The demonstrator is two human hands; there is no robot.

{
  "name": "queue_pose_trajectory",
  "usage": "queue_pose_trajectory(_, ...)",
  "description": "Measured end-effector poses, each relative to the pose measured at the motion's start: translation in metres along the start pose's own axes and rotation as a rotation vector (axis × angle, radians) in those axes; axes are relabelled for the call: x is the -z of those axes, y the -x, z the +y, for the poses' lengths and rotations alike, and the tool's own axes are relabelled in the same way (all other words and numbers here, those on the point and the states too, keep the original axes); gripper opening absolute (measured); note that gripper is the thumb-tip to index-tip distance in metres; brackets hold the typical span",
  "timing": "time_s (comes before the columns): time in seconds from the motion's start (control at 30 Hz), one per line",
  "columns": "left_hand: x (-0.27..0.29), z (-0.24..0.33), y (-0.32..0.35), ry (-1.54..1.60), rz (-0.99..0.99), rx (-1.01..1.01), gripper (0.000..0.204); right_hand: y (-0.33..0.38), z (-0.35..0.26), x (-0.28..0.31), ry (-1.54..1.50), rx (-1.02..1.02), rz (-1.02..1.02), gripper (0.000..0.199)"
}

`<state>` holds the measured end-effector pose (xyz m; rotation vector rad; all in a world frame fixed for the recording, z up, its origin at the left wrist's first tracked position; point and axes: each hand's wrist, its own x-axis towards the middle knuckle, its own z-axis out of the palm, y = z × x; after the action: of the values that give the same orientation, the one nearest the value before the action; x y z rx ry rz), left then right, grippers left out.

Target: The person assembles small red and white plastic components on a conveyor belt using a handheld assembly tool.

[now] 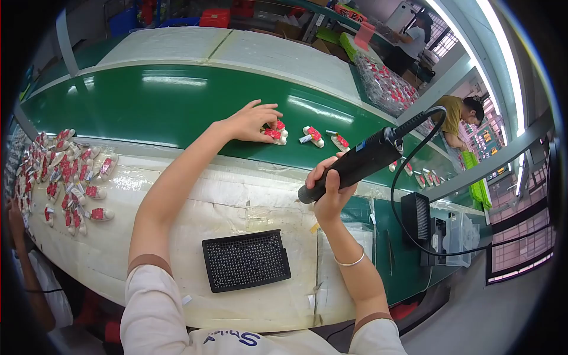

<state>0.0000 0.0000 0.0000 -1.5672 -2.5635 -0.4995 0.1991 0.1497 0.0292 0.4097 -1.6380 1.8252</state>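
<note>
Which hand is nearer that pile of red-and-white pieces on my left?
Left. Your left hand is right of the pile, touching similar pieces on the glossy green surface; your right hand, holding a black cylindrical tool, is farther right.

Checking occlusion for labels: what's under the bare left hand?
Small red-and-white shoe-shaped items partly show beneath the bare left hand, against the glossy green tabletop. The hand covers the rest, so their full outline and exact count can't be seen.
</note>
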Motion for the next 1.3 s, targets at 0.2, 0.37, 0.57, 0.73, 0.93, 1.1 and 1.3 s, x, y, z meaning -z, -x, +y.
queue_pose_trajectory(0.2,-0.01,0.01,0.029,0.239,0.261,-0.023,0.029,0.007,-0.001,-0.007,-0.013,0.005,0.011,0.045)
queue_pose_trajectory(0.37,0.01,0.064,0.075,0.307,0.305,-0.084,0.025,0.001,0.001,-0.001,-0.097,0.055,0.04,0.044)
queue_pose_trajectory(0.57,-0.007,0.109,0.135,0.241,0.281,-0.064,0.03,-0.006,0.004,-0.002,-0.106,0.062,-0.028,0.07)
queue_pose_trajectory(0.73,-0.008,0.111,0.143,0.266,0.303,-0.059,0.035,-0.002,-0.031,-0.013,-0.107,-0.009,-0.083,0.079)
queue_pose_trajectory(0.93,0.002,0.11,0.153,0.373,0.394,-0.085,0.025,0.028,-0.069,-0.047,-0.425,-0.028,-0.272,0.097)
queue_pose_trajectory(1.1,0.029,0.15,0.162,0.534,0.001,-0.463,0.023,0.03,-0.07,-0.04,-0.336,-0.083,-0.341,0.089)
queue_pose_trajectory(1.3,0.028,0.19,0.177,0.266,-0.179,-0.315,0.036,0.029,-0.055,-0.042,-0.361,-0.042,-0.446,0.091)
